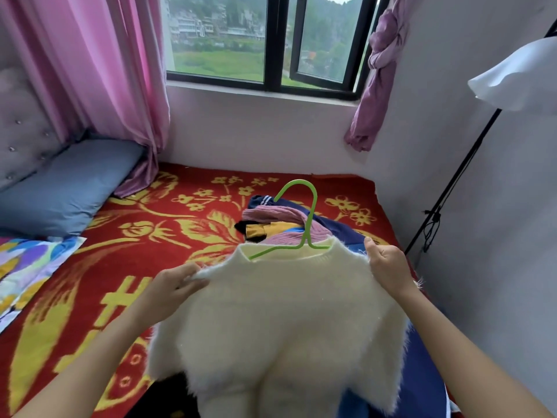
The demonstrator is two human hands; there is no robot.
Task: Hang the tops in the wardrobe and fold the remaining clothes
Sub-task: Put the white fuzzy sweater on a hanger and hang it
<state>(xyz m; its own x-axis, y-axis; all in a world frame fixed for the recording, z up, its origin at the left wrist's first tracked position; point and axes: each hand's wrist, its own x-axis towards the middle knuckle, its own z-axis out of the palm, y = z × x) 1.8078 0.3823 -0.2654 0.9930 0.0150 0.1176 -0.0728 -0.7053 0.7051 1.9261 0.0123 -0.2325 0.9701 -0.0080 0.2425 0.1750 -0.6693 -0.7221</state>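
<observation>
Soft, even daylight enters through the window [271, 40], leaving only faint shadows. The picture is bright, slightly soft throughout. Wide-angle distortion bends the walls and curtain [90, 70] near the edges.

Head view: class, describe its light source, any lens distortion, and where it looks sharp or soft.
Head view: soft daylight from the window, no hard shadows or glare; the wide lens tilts the window frame and stretches the forearms toward the bottom corners; the green hanger and the cream sweater, held by the left hand and right hand, look sharp.
</observation>
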